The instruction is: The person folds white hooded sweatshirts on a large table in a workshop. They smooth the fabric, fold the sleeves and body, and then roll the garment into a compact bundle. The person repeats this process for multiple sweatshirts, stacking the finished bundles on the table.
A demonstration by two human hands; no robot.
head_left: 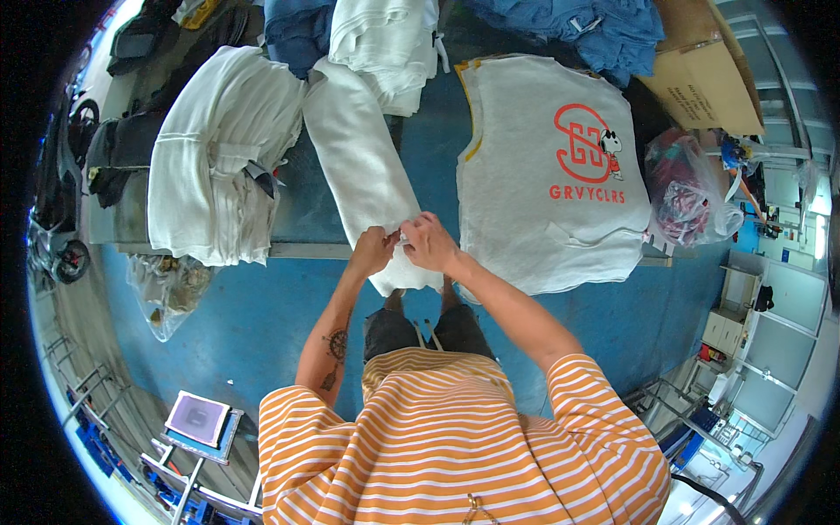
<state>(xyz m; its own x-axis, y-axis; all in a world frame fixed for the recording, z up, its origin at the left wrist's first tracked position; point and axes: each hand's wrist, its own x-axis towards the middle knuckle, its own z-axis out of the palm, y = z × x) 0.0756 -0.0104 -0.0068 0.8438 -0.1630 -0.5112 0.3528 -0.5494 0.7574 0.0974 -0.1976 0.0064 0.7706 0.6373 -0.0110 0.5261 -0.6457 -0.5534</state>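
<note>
A long white folded garment (363, 166) lies on the worktable and hangs over its near edge. My left hand (374, 249) and my right hand (429, 241) meet at its lower end, both pinching the cloth close together. To the right lies a stack of white garments (542, 201) with a red printed emblem on the top one.
A heap of white garments (214, 149) hangs over the table's left side. White and blue clothing piles (604, 26) fill the far side, beside a cardboard box (704, 70). A plastic bag of coloured scraps (687, 188) sits at right. The floor below is blue (262, 306).
</note>
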